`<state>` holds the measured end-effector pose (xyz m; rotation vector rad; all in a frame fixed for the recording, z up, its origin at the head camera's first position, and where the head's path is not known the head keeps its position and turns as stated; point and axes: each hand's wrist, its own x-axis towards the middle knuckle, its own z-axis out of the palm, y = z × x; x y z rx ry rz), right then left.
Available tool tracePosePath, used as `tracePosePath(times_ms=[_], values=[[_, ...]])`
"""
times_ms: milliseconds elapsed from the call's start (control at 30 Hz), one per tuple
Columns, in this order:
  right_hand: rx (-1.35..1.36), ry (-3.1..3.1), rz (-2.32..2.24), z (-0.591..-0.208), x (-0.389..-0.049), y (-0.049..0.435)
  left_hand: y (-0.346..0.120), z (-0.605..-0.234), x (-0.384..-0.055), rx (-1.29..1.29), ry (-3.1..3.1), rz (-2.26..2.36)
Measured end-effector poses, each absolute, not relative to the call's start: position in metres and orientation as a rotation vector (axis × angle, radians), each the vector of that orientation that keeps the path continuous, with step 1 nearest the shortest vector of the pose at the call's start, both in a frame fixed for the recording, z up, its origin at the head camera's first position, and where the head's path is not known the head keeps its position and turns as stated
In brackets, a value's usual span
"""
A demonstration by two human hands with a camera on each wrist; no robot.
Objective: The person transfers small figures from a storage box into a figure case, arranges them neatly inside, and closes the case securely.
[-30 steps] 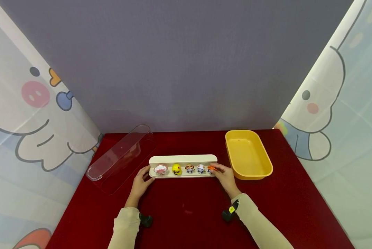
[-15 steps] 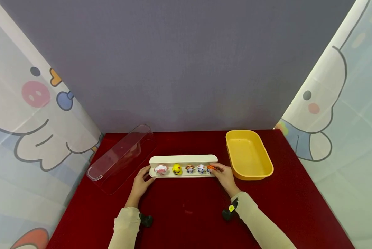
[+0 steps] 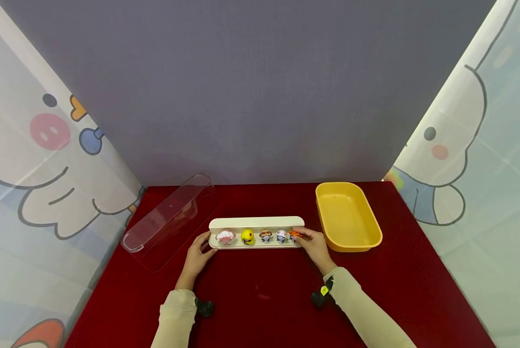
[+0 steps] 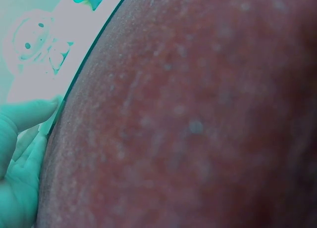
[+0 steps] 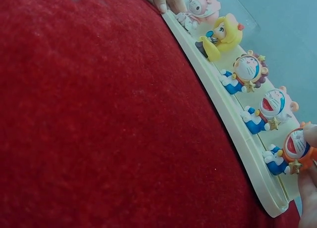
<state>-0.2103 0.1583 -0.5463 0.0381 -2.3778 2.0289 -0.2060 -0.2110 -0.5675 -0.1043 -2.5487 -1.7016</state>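
Note:
A long cream two-step display stand point(image 3: 256, 222) lies across the red table, with several small figurines in a row on its lower step. At its left end my left hand point(image 3: 195, 259) grips the corner, thumb at the front edge. My right hand point(image 3: 317, 249) pinches the orange-hooded cat figurine point(image 5: 296, 144) at the right end. Beside that one sit a white-hooded cat figurine point(image 5: 271, 108) and a brown-maned cat figurine point(image 5: 247, 69). Farther left come a yellow-haired figurine point(image 3: 247, 236) and a pink-and-white figurine point(image 3: 225, 237). The left wrist view is mostly blurred red cloth.
A clear plastic cover point(image 3: 168, 215) lies slanted at the back left. At the back right stands a yellow tray point(image 3: 370, 240), close to my right hand. A grey panel point(image 3: 260, 96) rises behind the table point(image 3: 260, 299), with printed curtains at both sides.

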Motion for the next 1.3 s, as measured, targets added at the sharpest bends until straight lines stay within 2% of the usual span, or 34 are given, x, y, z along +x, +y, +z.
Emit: tracePosePath(times_ms=[167,367,600,833,1100,1300], values=[[0.096,-2.317,1.995,-0.557,-0.212,0.159,-0.204,-0.546,-0.197,-0.126,-2.548,-1.703],[0.195,-2.21,1.99,-0.558,-0.211,0.159,-0.201,-0.541,-0.195,-0.121,-2.588,-1.658],[0.127,-2.244,2.072,-0.549,-0.211,0.161,-0.203,-0.546,-0.197,-0.131,-2.58,-1.664],[0.094,-2.204,2.139,-0.545,-0.208,0.166,-0.213,-0.574,-0.209,-0.094,-2.574,-1.663],[-0.052,-2.207,2.162,-0.546,-0.203,0.167,-0.213,-0.575,-0.209,-0.107,-2.547,-1.652],[-0.025,-2.096,2.101,-0.537,-0.195,0.163,-0.213,-0.574,-0.209,-0.101,-2.567,-1.65]])
